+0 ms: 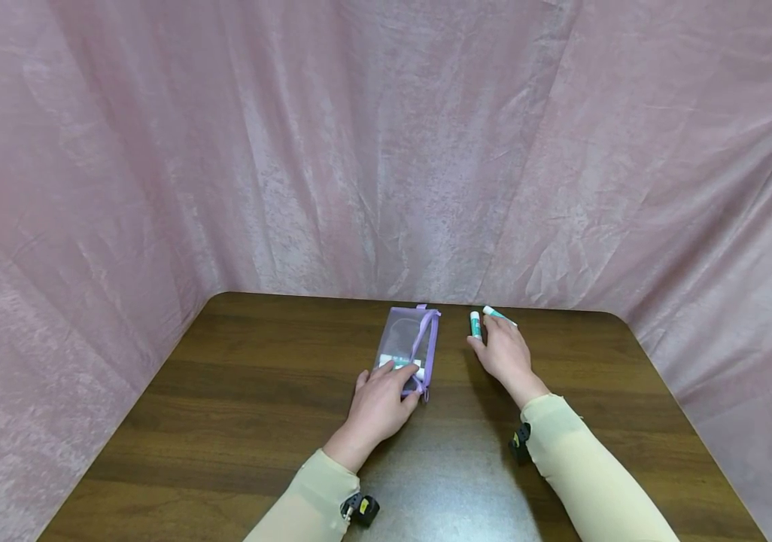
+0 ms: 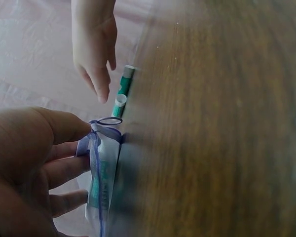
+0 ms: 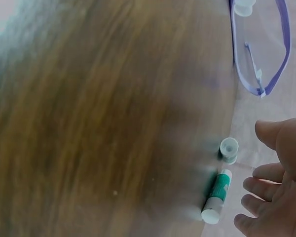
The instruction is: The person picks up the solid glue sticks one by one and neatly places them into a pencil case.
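A clear pouch with purple trim (image 1: 396, 331) lies on the table, and its zip side gapes in the right wrist view. My left hand (image 1: 379, 406) holds its near end, with the thumb at the purple edge beside the zip pull and the fingers on the top face. White-and-green glue sticks (image 2: 101, 182) show through the pouch wall. To the right, my right hand (image 1: 506, 354) hovers with fingers spread over two more glue sticks. One glue stick (image 1: 475, 325) lies left of the fingers; the other glue stick (image 1: 494, 313) is partly hidden behind them.
The brown wooden table (image 1: 257, 361) ends at a far edge just beyond the pouch and glue sticks. A pink curtain (image 1: 386, 150) hangs behind it and along both sides. Each wrist bears a small black camera (image 1: 363, 510).
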Demonstrator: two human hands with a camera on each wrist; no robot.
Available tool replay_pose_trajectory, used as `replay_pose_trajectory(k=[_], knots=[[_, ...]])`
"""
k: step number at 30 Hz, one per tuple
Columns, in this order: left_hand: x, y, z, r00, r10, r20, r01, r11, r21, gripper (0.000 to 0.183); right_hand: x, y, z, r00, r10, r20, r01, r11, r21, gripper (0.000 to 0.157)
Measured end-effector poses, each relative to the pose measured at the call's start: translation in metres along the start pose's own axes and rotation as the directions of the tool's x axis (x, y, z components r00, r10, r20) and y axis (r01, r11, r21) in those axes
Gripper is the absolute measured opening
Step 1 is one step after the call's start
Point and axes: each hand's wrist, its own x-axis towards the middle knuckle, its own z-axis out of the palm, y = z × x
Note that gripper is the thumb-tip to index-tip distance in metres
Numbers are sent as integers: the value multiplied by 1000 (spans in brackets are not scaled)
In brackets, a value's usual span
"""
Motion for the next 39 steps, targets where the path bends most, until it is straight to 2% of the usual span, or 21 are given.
replay_pose_trajectory(k=[9, 15, 28, 39], knots=[[1, 1, 1, 1000, -6, 5, 6, 1000, -4, 45, 3, 6, 2, 1000, 11, -1, -11, 1000, -22, 52], [1, 1, 2, 1000, -4, -1, 4, 1000, -9, 45, 6, 6, 2, 999, 23, 28, -22, 999, -43, 55], [1, 0, 3, 1000, -7, -3, 7, 1000, -7, 46, 6, 5, 6, 1000, -18, 7, 18, 998, -62, 41], [1, 1, 2, 1000, -3, -7, 3, 1000, -11, 45, 9, 4, 9, 1000, -12, 20, 13, 997, -74, 40]])
